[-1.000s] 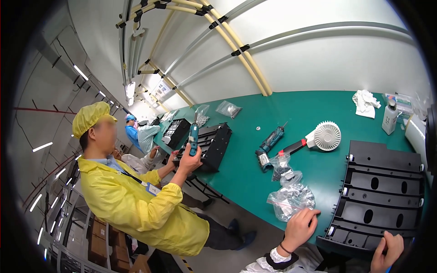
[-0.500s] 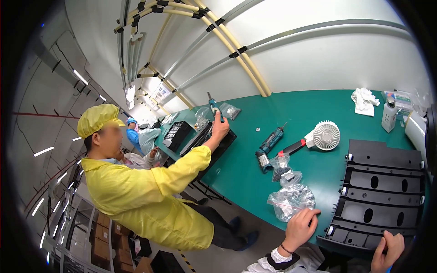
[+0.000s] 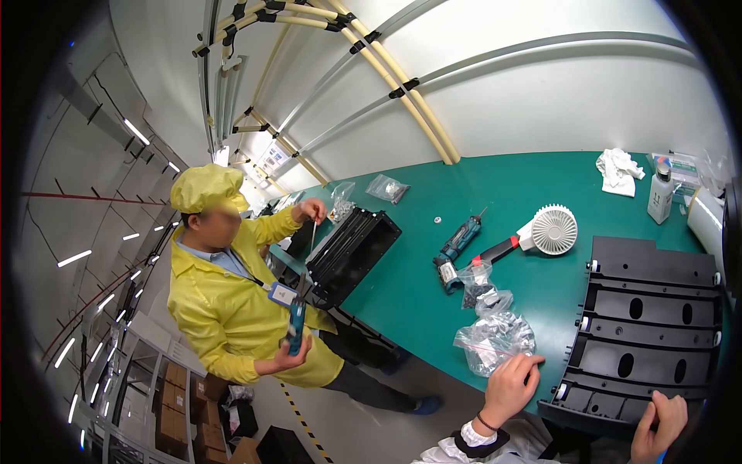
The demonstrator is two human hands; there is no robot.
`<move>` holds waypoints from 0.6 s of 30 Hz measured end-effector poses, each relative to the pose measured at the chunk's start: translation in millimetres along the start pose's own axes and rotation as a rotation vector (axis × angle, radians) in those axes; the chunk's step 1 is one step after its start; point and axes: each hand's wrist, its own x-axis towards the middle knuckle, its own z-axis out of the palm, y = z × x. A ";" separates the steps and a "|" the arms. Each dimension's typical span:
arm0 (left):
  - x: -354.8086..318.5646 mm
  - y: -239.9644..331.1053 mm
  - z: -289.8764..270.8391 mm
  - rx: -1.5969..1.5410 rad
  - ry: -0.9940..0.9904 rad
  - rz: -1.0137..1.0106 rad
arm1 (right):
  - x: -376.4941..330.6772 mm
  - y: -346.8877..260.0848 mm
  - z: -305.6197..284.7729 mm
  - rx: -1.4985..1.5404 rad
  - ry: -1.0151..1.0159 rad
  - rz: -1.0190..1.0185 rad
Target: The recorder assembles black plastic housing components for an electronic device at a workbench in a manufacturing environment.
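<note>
Cordless screwdriver [image 3: 462, 243], handheld fan [image 3: 554, 230], plastic bags [image 3: 498, 334] beside left hand [image 3: 510, 389]

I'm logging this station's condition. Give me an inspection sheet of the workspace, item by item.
Surface: green bench top, matte with some shine.
Job's things: black panel lying at the right; clear bags of small parts to its left.
Clutter: teal power driver, white fan, crumpled white cloth, white bottle.
Hands: left hand at the bags' near edge; right hand at the panel's near edge; grip unclear.
Cables: nothing seen on the bench.
Surroundings: co-worker in yellow holding a teal tool; cartons on shelving, lower left.
</note>
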 end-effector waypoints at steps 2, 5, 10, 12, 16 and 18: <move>-0.4 0.6 -0.2 -0.001 0.002 0.001 | -0.7 0.0 -0.2 0.002 0.007 -0.005; -1.3 1.8 -1.0 0.001 0.000 -0.003 | -1.7 -0.3 -1.4 0.009 -0.005 0.003; -1.0 2.7 -0.9 -0.001 0.009 0.010 | -0.2 -0.8 -2.2 -0.007 -0.001 -0.009; -0.7 2.4 -0.7 0.004 0.004 0.007 | -1.3 -0.1 -3.2 -0.003 -0.008 -0.001; -0.4 2.0 -0.5 0.017 -0.004 0.008 | 0.7 0.1 -2.4 0.020 0.001 -0.008; -0.4 1.9 -0.5 0.020 -0.011 0.008 | 1.0 -0.2 -3.3 0.018 -0.003 -0.003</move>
